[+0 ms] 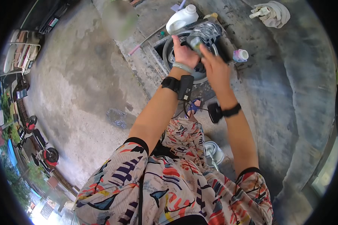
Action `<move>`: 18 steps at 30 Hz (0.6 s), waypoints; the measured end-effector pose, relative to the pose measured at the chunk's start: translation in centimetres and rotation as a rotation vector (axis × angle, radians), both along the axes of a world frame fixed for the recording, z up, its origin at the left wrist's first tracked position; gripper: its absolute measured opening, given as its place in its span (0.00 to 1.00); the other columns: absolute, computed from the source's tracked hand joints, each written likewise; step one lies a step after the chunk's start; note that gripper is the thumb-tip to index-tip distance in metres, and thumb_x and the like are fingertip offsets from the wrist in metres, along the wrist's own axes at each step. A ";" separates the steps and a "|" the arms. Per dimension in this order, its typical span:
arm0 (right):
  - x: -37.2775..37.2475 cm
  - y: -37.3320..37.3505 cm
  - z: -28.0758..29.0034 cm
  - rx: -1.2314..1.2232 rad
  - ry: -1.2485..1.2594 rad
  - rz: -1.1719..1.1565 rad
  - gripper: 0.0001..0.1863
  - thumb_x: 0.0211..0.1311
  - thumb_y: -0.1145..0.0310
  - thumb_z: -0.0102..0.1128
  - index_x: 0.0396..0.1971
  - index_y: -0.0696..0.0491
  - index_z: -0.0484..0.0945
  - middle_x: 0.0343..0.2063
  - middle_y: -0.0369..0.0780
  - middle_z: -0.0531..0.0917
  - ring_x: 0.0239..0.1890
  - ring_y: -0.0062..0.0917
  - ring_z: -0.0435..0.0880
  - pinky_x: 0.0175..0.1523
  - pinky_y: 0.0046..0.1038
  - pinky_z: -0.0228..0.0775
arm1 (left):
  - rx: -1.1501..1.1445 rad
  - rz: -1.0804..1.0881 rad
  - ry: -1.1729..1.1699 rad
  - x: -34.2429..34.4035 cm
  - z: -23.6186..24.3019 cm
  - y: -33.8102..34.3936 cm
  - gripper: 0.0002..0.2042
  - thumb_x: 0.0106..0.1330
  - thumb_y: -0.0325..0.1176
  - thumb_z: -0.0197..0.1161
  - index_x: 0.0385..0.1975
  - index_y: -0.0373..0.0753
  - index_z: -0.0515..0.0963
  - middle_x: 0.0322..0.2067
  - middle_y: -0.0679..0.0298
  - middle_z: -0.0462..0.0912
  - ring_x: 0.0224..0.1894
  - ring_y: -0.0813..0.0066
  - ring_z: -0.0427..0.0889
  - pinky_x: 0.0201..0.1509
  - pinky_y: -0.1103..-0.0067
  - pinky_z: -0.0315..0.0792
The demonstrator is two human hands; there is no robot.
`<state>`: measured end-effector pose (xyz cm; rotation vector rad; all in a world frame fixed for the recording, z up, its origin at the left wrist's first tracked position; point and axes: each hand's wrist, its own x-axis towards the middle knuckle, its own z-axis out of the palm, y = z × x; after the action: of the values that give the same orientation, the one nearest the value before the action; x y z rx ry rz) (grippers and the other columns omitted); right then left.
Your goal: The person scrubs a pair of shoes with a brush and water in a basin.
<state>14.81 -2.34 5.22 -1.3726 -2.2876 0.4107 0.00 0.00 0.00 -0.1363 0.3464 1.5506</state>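
My left hand (184,54) is over a metal basin (168,66), fingers curled round something I cannot make out, thumb raised. Beside it my right hand (218,69) is blurred, index finger reaching toward a blurry grey item (194,40) with a pale greenish patch; whether it grips is unclear. Just beyond lies a bundle of dark and pale grey wet material (209,30). Dark contents in the basin are partly hidden by my hands. A white jug (179,21) lies behind the basin, and a small white-and-pink bottle (239,55) stands to the right.
A pale cloth bundle (274,15) lies at upper right. A pink-tipped rod (142,42) lies left of the basin. A white bucket (218,152) is by my legs. Two-wheelers (43,150) and a rack (20,56) line the left side. A sandalled foot (194,107) shows below the basin.
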 end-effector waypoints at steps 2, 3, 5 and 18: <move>1.2 -1.6 -0.2 -0.017 -0.082 0.099 0.27 0.67 0.62 0.58 0.66 0.37 0.68 0.34 0.48 0.83 0.43 0.40 0.83 0.52 0.37 0.75 | 0.038 0.044 0.014 0.5 -0.7 -0.2 0.46 0.60 0.75 0.52 0.63 0.36 0.65 0.60 0.57 0.73 0.62 0.57 0.72 0.68 0.64 0.65; 3.4 -1.4 2.3 -0.039 -0.121 0.157 0.27 0.67 0.62 0.58 0.66 0.37 0.68 0.34 0.48 0.83 0.43 0.40 0.83 0.52 0.37 0.75 | 0.014 0.103 -0.024 3.9 -1.3 -1.1 0.46 0.60 0.75 0.52 0.63 0.36 0.65 0.60 0.57 0.73 0.62 0.57 0.72 0.68 0.64 0.65; 1.3 0.7 4.8 -0.058 -0.275 0.028 0.24 0.69 0.62 0.56 0.64 0.35 0.71 0.33 0.46 0.83 0.39 0.40 0.84 0.41 0.40 0.76 | 0.069 -0.026 -0.364 5.0 -2.2 -0.5 0.49 0.57 0.77 0.51 0.64 0.36 0.65 0.60 0.56 0.73 0.62 0.57 0.72 0.67 0.62 0.65; 2.1 -1.3 0.5 -0.024 0.094 0.110 0.24 0.67 0.64 0.59 0.62 0.34 0.75 0.30 0.45 0.81 0.33 0.41 0.82 0.38 0.40 0.73 | 0.216 -0.038 -0.554 0.6 -1.5 -0.7 0.48 0.59 0.79 0.44 0.65 0.40 0.66 0.63 0.61 0.72 0.62 0.58 0.71 0.69 0.64 0.62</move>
<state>16.95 -3.67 5.72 -1.2153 -2.2946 0.5285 0.61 -0.71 -1.53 -0.3766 -0.2534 1.4352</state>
